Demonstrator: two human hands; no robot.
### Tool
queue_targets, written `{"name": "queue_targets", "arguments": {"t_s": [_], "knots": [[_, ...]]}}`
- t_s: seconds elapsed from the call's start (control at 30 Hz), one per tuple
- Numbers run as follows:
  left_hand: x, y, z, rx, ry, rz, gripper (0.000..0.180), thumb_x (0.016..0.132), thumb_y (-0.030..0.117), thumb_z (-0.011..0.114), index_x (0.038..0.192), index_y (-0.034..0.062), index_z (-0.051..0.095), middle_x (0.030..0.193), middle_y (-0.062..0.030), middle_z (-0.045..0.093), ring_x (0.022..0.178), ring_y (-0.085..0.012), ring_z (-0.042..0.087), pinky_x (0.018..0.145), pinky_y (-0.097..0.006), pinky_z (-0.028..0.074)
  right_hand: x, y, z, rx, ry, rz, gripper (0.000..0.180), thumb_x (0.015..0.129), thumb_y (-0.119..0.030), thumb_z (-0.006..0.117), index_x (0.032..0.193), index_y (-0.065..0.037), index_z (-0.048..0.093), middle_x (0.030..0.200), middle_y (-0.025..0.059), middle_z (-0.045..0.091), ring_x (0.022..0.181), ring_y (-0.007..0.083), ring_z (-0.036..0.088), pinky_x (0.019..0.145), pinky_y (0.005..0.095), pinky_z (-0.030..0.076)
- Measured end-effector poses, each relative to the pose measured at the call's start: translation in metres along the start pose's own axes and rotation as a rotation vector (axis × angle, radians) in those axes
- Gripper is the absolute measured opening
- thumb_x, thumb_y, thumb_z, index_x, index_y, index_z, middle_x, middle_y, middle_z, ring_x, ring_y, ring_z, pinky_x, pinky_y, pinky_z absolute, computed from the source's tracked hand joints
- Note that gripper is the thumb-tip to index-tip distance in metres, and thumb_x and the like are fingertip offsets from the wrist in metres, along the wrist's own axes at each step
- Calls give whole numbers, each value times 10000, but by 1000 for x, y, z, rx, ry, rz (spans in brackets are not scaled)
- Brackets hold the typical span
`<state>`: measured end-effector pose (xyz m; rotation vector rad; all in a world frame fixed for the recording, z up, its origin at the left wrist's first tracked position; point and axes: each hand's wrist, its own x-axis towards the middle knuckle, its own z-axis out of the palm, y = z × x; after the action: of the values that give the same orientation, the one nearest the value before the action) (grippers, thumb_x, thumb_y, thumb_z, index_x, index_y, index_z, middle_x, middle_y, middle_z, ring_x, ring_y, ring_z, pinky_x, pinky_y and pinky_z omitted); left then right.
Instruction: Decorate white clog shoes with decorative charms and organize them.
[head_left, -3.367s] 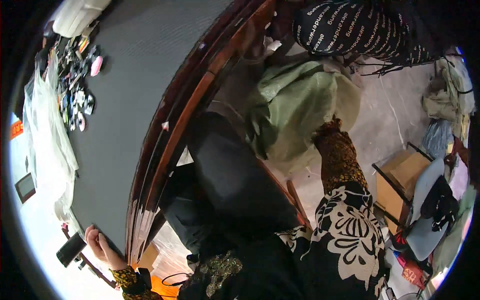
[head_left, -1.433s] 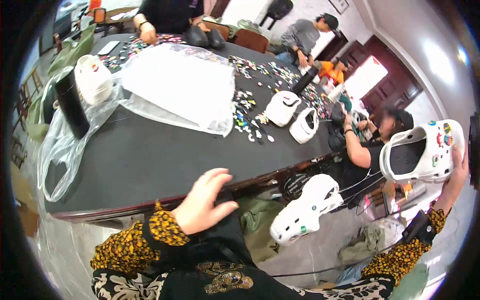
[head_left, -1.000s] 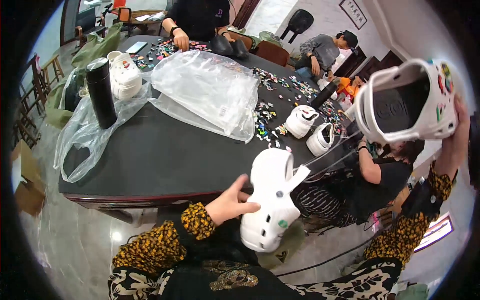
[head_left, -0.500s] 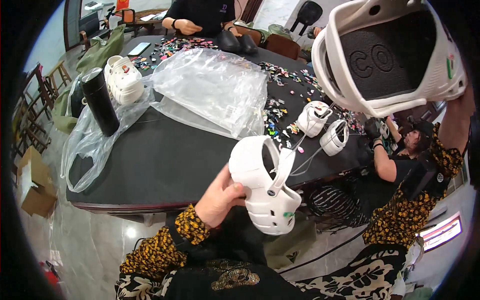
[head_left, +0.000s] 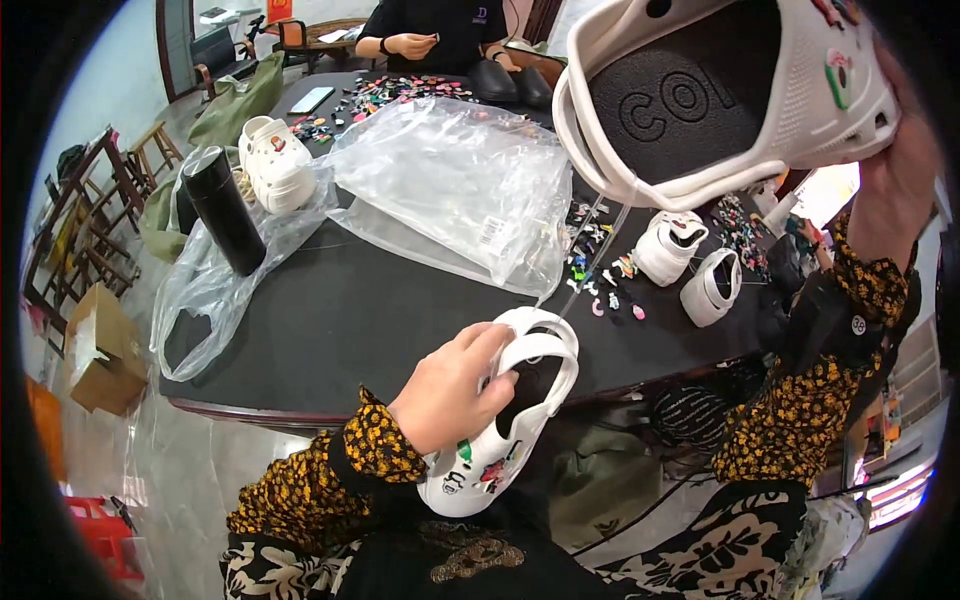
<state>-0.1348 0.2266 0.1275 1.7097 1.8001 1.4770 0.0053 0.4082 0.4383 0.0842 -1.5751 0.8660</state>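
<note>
My left hand (head_left: 455,385) had its fingers wrapped round a white clog (head_left: 505,415), held just off the near edge of the dark tabletop (head_left: 360,320). My right hand (head_left: 890,190) gripped a second white clog (head_left: 730,90) up high, sole side facing me, well above the tabletop. Clear plastic bags (head_left: 460,190), a black flask (head_left: 222,208) & scattered charms (head_left: 600,270) took the middle; bare room lay w/in the near strip. Two more clogs (head_left: 690,265) sat toward the right edge.

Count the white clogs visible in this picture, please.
5: one in the left hand, one raised in the right hand, a pair on the table's right, one beside the black bottle. More may be hidden.
</note>
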Motion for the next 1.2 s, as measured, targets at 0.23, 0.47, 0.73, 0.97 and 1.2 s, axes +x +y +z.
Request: {"name": "queue_targets", "arguments": {"t_s": [0.23, 0.47, 0.73, 0.97, 1.2], "knots": [[13, 8, -35, -64, 90, -104, 80, 816, 40, 526, 819, -36, 550, 661, -192, 549, 605, -343, 581, 552, -363, 454, 3, 51, -52, -87, 129, 89, 337, 860, -177, 605, 1131, 21, 570, 1060, 134, 641, 917, 197, 649, 834, 315, 534], [46, 11, -96, 38, 135, -126, 185, 854, -29, 453, 1000, -40, 567, 735, -12, 548, 638, -62, 483, 566, -217, 409, -36, 129, -127, 37, 13, 526, 364, 804, -129, 633, 1105, 59, 552, 977, 145, 641, 809, 197, 652, 706, 301, 552], [81, 40, -114, 448, -193, 161, 319, 774, -83, 464, 1029, 27, 620, 885, -151, 635, 808, -297, 626, 695, -345, 489, -132, 181, -96, 100, -167, 800, 492, 775, -88, 642, 1204, 81, 469, 1044, 155, 614, 857, 194, 639, 760, 296, 532], [108, 56, -110, 1008, -697, 352, 371, 709, 68, 563, 1077, 109, 589, 808, -71, 560, 873, -260, 569, 808, -382, 428, -131, 181, -113, 351, -77, 863, 477, 822, -83, 584, 1236, 87, 419, 1080, 202, 602, 901, 262, 649, 797, 361, 551], [97, 16, -73, 839, -776, 634, 321, 774, 113, 540, 1090, 113, 597, 797, -23, 549, 859, -188, 550, 817, -342, 400, -127, 189, -127, 392, 93, 814, 421, 863, -161, 564, 1204, 63, 461, 1056, 180, 619, 879, 250, 653, 805, 362, 549]]}}
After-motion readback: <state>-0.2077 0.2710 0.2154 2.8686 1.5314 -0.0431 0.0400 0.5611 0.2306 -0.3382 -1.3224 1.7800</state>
